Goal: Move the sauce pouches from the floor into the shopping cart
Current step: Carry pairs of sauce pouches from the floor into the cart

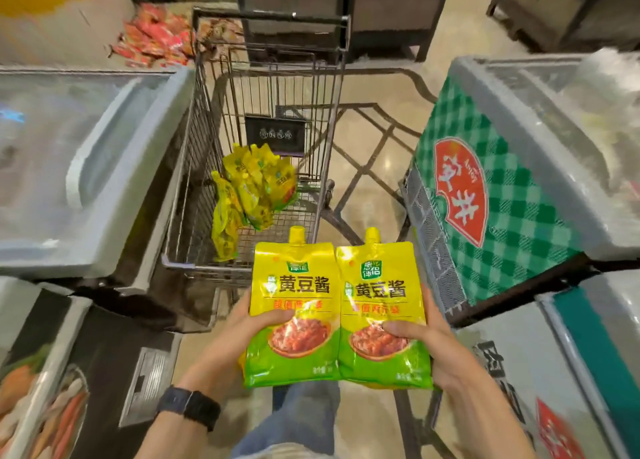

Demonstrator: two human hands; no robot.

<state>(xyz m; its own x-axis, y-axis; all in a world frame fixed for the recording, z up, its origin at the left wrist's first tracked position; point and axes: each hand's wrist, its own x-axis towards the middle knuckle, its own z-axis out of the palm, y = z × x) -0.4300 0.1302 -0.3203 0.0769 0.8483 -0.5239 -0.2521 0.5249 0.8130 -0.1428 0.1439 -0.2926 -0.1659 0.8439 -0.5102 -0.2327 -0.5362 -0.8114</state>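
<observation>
Two yellow-green sauce pouches with spout caps are held upright side by side just in front of the shopping cart (194, 167). My left hand (239, 330) grips the left pouch (294, 296), thumb across its front. The right pouch (381, 299) is gripped the same way by my right hand (429, 347). Several more yellow pouches (252, 192) lie piled in the cart's wire basket, beyond and a little left of the held ones.
Chest freezers flank the aisle: a grey-lidded one (86, 167) on the left, a green-checked one (502, 188) on the right, more below on both sides. Red snack packets (156, 36) lie on the floor beyond the cart. Dark display stands (346, 8) are behind.
</observation>
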